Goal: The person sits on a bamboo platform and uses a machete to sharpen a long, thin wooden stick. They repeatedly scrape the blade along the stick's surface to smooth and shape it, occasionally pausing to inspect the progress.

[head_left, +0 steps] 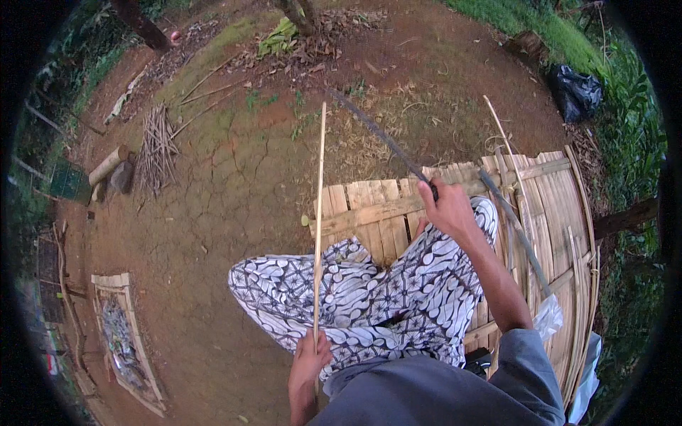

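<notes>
My left hand (pixel 308 366) is closed around the lower part of a long, thin, pale bamboo strip (pixel 319 220), which stands nearly straight up across the view beside my knee. My right hand (pixel 450 210) grips the handle of a long dark blade, like a machete (pixel 383 138), pointing away to the upper left. The blade and the strip are apart. Beneath both arms lie my crossed legs in patterned black-and-white trousers (pixel 383 291). I sit on a platform of split bamboo slats (pixel 373 195).
Right of me, a grey-green pole (pixel 522 238) and more bamboo strips (pixel 506 135) lie on the platform near a clear plastic bag (pixel 548 317). Thin sticks (pixel 158 150) are heaped on the bare ground at left. A black bag (pixel 577 92) sits at the far right.
</notes>
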`<move>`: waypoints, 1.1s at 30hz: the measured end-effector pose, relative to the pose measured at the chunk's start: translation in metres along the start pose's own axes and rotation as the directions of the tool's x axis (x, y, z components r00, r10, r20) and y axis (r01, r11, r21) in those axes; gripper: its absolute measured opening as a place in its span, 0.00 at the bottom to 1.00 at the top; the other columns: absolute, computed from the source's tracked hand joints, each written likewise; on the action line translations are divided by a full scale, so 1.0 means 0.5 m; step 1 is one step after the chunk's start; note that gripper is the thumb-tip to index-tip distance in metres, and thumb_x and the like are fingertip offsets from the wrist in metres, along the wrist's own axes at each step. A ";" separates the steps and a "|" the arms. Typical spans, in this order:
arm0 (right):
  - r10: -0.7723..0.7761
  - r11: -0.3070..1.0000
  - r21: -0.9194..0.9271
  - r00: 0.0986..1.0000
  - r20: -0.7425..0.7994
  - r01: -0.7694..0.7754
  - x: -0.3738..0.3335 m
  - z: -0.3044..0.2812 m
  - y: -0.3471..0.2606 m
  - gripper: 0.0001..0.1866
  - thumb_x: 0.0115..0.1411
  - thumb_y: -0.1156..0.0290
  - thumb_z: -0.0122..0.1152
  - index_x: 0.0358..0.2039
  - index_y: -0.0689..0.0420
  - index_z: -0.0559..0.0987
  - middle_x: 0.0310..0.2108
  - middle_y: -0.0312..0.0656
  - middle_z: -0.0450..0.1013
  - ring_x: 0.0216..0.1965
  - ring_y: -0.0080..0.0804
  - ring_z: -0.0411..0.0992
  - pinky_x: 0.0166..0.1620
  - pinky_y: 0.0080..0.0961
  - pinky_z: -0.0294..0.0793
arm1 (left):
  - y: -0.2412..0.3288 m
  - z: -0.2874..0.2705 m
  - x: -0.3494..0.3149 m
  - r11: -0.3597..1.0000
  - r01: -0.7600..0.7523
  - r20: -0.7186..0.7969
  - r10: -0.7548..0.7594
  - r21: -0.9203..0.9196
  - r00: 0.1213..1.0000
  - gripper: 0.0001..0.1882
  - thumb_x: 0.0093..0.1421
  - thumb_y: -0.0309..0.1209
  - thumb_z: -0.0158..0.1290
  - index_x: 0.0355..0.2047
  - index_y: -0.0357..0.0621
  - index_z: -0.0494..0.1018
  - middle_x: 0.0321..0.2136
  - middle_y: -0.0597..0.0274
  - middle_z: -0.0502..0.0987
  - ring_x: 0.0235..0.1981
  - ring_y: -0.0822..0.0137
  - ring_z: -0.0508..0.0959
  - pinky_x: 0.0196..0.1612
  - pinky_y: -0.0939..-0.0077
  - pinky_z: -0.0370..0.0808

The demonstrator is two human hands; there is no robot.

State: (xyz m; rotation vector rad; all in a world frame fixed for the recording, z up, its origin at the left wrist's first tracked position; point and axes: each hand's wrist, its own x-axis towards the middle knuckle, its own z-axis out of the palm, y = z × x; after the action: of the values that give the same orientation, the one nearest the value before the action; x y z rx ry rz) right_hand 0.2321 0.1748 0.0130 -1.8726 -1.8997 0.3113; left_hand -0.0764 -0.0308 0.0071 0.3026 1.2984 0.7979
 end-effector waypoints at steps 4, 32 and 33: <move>-0.041 0.998 -0.042 0.992 0.121 0.046 -0.041 0.007 -0.026 0.26 0.59 0.46 0.46 0.27 0.59 0.77 0.13 0.53 0.70 0.20 0.52 0.73 0.25 0.47 0.72 | 0.000 0.018 0.006 0.983 -0.119 0.086 0.108 0.143 0.990 0.25 0.68 0.47 0.30 0.17 0.45 0.58 0.13 0.73 0.56 0.14 0.79 0.54 0.17 0.82 0.51; 0.050 0.964 0.254 0.993 0.105 -0.076 -0.130 0.038 -0.053 0.25 0.56 0.48 0.53 0.23 0.61 0.73 0.15 0.51 0.71 0.19 0.51 0.72 0.24 0.43 0.71 | 0.455 0.066 -0.184 -0.375 -0.792 -0.083 0.880 0.482 -0.468 0.24 0.66 0.44 0.40 0.16 0.49 0.52 0.12 0.69 0.50 0.15 0.75 0.52 0.18 0.81 0.49; 0.048 0.965 0.251 0.994 0.100 -0.072 -0.132 0.040 -0.050 0.24 0.56 0.48 0.53 0.23 0.61 0.73 0.15 0.51 0.71 0.19 0.51 0.72 0.24 0.42 0.71 | 0.453 0.071 -0.181 -0.364 -0.825 -0.075 0.897 0.432 -0.435 0.24 0.66 0.45 0.39 0.16 0.49 0.52 0.12 0.69 0.50 0.15 0.75 0.52 0.18 0.81 0.49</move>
State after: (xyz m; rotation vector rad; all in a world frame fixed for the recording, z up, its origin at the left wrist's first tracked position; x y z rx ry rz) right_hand 0.1988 0.1114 -0.0035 -1.7716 -1.7682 0.6410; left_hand -0.1281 0.0758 0.2234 1.7583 1.2190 2.4490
